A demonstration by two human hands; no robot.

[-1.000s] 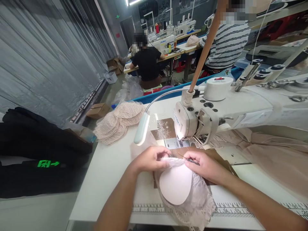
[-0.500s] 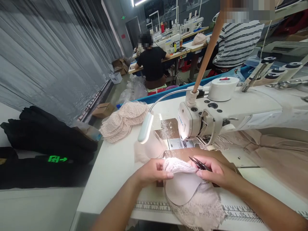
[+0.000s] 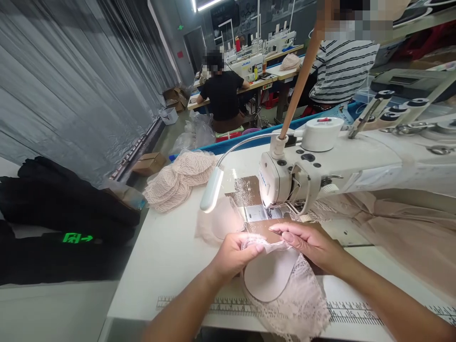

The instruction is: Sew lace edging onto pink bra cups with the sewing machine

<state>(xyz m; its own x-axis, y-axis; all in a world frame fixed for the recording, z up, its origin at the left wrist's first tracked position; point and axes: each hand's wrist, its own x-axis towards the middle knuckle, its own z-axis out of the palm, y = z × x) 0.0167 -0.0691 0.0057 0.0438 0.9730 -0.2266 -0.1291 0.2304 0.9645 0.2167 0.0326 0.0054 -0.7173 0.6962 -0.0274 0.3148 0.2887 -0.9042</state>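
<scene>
1. A pile of lace cups [image 3: 178, 183] is seen stacked at the far left of the counter [image 3: 167, 266], with no hand on it.
2. The lace-covered cup [image 3: 270, 275] is held at the near edge, its upper rim pinched by the left hand [image 3: 233, 256].
3. The same rim is covered by the right hand [image 3: 306, 242], fingers laid flat together; whether anything is gripped beneath cannot be told.
4. The cup is found just short of the sewing machine [image 3: 285, 178], not yet under its needle.

A grey pleated plastic curtain [image 3: 71, 85] lines the left wall above a grey floor [image 3: 166, 137] bearing a brown cardboard box [image 3: 149, 162]. White work tables [image 3: 280, 71] recede under a bright ceiling strip light [image 3: 208, 4].
</scene>
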